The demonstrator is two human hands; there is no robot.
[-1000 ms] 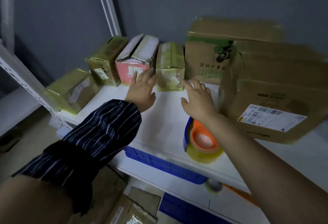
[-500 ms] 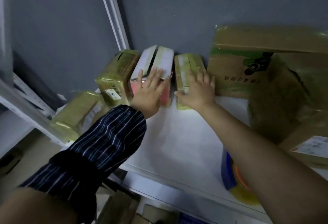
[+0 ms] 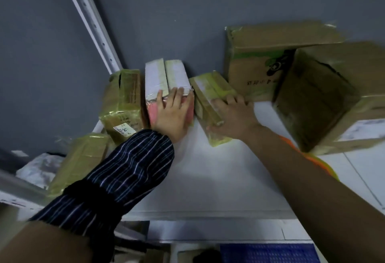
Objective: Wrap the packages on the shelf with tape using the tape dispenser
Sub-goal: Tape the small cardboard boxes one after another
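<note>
Just left of the big carton, the right hand curls fingers and thumb round a small taped package, likely light, stiff and slick, best gripped across its long sides, while the left hand presses flat, loosely spread fingers on the pink box further left

A: What colour is the shelf?
B: White. The wall is grey.
A: And the sleeve?
B: Dark blue with thin white stripes.
A: And the rest?
B: The pink box has a white top. The small box is brown with yellow tape. The big box is brown with green print. The crate is blue.
</note>
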